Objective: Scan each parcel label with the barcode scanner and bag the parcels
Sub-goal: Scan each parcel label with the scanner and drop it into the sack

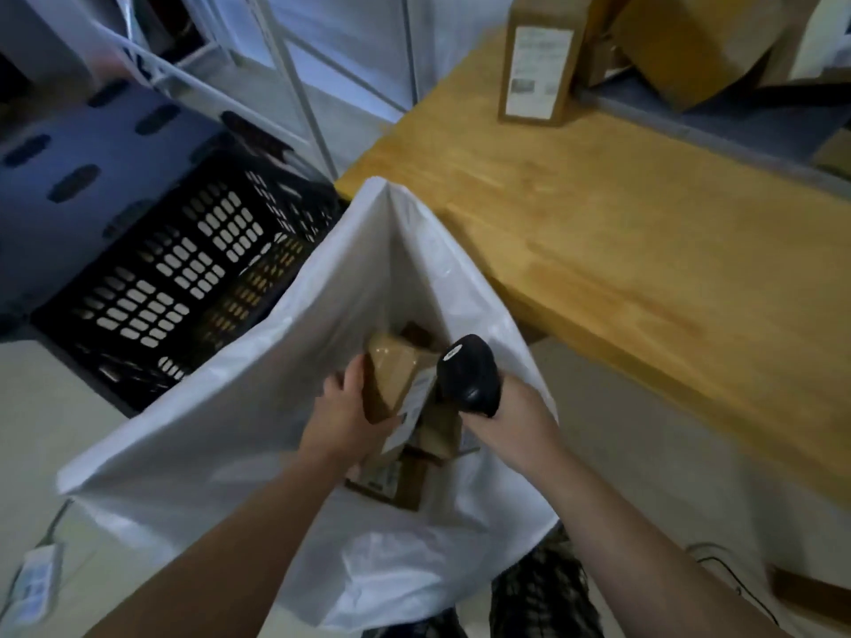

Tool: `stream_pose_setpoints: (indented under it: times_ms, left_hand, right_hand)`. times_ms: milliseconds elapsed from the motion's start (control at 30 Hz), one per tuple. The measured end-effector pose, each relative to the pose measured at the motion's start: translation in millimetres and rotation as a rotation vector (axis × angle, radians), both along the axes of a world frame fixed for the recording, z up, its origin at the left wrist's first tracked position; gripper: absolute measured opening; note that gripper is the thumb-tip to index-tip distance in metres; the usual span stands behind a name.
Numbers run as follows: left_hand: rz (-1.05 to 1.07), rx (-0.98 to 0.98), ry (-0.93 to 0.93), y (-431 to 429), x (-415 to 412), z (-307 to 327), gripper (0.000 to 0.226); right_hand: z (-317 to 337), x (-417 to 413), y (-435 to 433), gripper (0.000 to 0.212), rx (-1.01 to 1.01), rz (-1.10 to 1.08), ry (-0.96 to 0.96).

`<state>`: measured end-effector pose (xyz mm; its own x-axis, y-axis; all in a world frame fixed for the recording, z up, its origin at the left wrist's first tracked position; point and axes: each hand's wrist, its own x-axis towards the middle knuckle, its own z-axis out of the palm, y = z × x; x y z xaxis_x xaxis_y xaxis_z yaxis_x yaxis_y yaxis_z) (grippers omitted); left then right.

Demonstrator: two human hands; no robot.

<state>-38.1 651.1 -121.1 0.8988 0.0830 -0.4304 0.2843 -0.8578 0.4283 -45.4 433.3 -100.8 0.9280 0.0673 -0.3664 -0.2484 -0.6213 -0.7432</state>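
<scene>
Two hands are working at the mouth of the white bag [221, 407]. Left hand [350, 407] is gripping a brown parcel [396, 379], fingers curled round its left side. Parcel is sitting just inside the bag opening, above other brown parcels [405, 481] lying lower in the bag. Its long axis is running near-to-far, tilted, with the white label [414, 402] facing right toward the scanner. Right hand [515, 421] is clamping the black barcode scanner [469, 375] by the handle, long axis running from the wrist up and away, head end pointing far-left. Scanner is hanging just beside the label; touching or not, cannot tell. Bag is standing open between a black crate [184, 278] and a wooden table [598, 246]. One labelled box [536, 62] is standing upright on the table's far side.
</scene>
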Motion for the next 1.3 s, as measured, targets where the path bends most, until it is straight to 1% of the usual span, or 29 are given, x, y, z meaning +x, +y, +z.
stream_pose_setpoints:
  times_ms: [67,167,233,300,400,467,533,600,667,700,833,867,933,1033,1100,1200,1300]
  left_hand:
    - [-0.165,0.115,0.102,9.6,-4.9,-35.4,0.1]
    - [-0.44,0.287,0.188,18.4,-6.6,-89.6,0.088]
    - [-0.574,0.371,0.256,18.5,-4.9,-123.4,0.084]
    - [-0.626,0.402,0.322,17.4,-5.3,-157.4,0.085]
    - [-0.597,0.407,0.374,21.1,-10.5,-203.9,0.088]
    - [-0.595,0.452,0.381,25.4,-12.4,-221.4,0.08]
    - [-0.588,0.479,0.351,27.9,-12.0,-224.5,0.065]
    - [-0.555,0.448,0.281,26.7,-9.2,-214.4,0.053]
    - [-0.519,0.409,0.194,22.3,-4.2,-193.9,0.045]
    - [-0.499,0.382,0.165,19.6,-1.1,-181.0,0.043]
    - [-0.333,0.182,0.076,5.4,11.7,-122.3,0.043]
    - [-0.287,0.132,0.017,0.5,15.3,-105.8,0.043]
    - [-0.25,0.062,-0.119,-11.7,24.0,-70.3,0.042]
    - [-0.299,0.006,-0.263,-34.9,40.2,-16.0,0.039]
    - [-0.347,-0.01,-0.341,-53.6,53.3,15.5,0.039]
    - [-0.415,-0.011,-0.403,-86.1,73.0,52.8,0.044]
    - [-0.47,-0.022,-0.451,-123.0,90.0,81.6,0.045]
  right_hand:
    - [-15.3,-1.1,8.0,0.017,-0.13,0.108,0.03]
    - [-42.0,-1.7,17.7,0.019,-0.36,0.284,0.058]
    - [-61.0,-1.4,21.8,0.02,-0.463,0.329,0.054]
    - [-79.0,-1.2,23.5,0.02,-0.462,0.27,0.027]
    - [-107.5,-2.1,25.3,0.023,-0.399,0.166,-0.037]
    - [-121.1,-1.7,25.9,0.025,-0.389,0.144,-0.07]
    - [-127.2,-1.5,24.9,0.027,-0.391,0.135,-0.092]
    - [-124.1,-2.7,23.3,0.025,-0.386,0.118,-0.103]
    - [-117.2,-4.9,20.2,0.021,-0.378,0.105,-0.096]
    - [-111.4,-6.3,19.0,0.022,-0.365,0.094,-0.086]
    - [-78.9,-11.2,13.0,0.035,-0.245,-0.02,-0.073]
    - [-69.2,-12.6,10.2,0.039,-0.217,-0.075,-0.075]
    - [-47.0,-13.4,0.9,0.039,-0.192,-0.185,-0.072]
    - [-13.2,-8.3,-19.4,0.037,-0.197,-0.282,-0.07]
    - [6.4,-1.6,-37.2,0.038,-0.151,-0.349,-0.098]
    - [33.8,7.8,-67.7,0.04,-0.134,-0.417,-0.17]
    - [61.9,17.4,-98.7,0.038,-0.118,-0.475,-0.21]
